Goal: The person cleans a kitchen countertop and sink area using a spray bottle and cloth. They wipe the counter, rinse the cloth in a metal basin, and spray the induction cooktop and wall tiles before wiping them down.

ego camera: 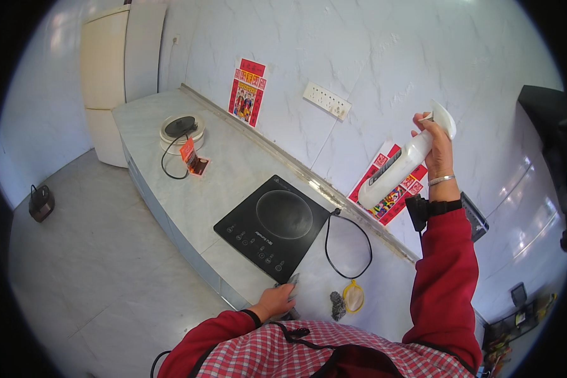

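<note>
My right hand (437, 144) is raised at the right, its fingers around the neck and trigger of a white spray bottle (394, 172), whose base points down and left. My left hand (278, 301) is low at the counter's near edge, closed on a grey cloth (293, 286) that is partly hidden by the fingers. Just beyond that hand lies a black induction cooktop (271, 227) on the pale counter. Its black cord (371, 253) loops to the right. A steel wool scourer (337, 306) and a small yellow-rimmed strainer (353, 297) lie right of my left hand.
On the counter's far left stands a round pale container (182, 134) with a black lid and cord on top, beside a red packet (196, 162). A power strip (327, 100) and red posters (247, 93) are on the wall. A refrigerator (105, 85) stands past the counter's far end.
</note>
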### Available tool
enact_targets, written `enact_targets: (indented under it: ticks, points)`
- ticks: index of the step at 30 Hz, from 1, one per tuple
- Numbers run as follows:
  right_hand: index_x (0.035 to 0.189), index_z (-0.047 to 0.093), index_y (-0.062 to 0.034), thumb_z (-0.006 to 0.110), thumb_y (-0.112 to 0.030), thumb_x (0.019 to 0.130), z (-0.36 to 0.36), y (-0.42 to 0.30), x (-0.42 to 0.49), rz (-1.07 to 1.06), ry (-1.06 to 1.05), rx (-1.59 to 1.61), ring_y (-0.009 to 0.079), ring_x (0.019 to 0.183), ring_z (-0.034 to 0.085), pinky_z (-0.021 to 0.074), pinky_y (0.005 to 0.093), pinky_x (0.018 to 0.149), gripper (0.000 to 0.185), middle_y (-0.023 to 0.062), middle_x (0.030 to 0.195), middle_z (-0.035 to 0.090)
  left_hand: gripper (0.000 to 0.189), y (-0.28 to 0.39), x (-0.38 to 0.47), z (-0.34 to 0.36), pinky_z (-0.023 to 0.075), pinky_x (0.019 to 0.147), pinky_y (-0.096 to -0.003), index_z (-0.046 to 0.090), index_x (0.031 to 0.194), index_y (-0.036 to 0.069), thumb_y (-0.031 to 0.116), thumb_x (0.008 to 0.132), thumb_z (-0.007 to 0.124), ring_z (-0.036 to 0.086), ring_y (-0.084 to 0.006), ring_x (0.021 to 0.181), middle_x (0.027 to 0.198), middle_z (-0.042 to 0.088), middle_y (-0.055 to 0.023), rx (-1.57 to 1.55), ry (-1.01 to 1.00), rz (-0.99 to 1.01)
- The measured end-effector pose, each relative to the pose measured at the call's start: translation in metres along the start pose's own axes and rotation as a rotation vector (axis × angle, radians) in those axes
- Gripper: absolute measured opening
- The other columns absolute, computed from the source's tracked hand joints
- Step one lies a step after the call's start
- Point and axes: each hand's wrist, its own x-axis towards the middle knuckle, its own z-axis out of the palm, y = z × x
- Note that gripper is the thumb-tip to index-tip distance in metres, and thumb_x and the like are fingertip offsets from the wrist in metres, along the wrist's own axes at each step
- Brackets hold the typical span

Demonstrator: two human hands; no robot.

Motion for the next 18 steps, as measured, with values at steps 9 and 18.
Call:
enact_targets:
  ticks: [9,18]
  points:
    - [0.113,0.052,-0.0043,0.063,-0.009,0.069,-0.041,0.073,-0.068,0.240,-0.144,-0.239,0.0148,0.072,0.057,0.0479,0.0297,0.059,0.045,0.0034,0.081,0.057,0.039,-0.001,0.001,0.001,0.0488,0.066,-0.0412,0.048,0.103,0.007,0.032,0.075,0.056,0.059,-0.0314,0.083,0.097,0.059,-0.0127,-0.014,0.001,0.006]
    - [0.094,0.059,-0.0047,0.064,-0.011,0.070,-0.074,0.086,-0.078,0.201,-0.289,-0.264,0.0111,0.068,0.054,0.0440,0.0262,0.061,0.025,0.0013,0.076,0.057,0.042,-0.002,0.003,0.005,0.0486,0.063,-0.0415,0.051,0.105,0.008,0.031,0.072,0.060,0.059,-0.0328,0.078,0.093,0.060,-0.0129,-0.007,0.060,0.010]
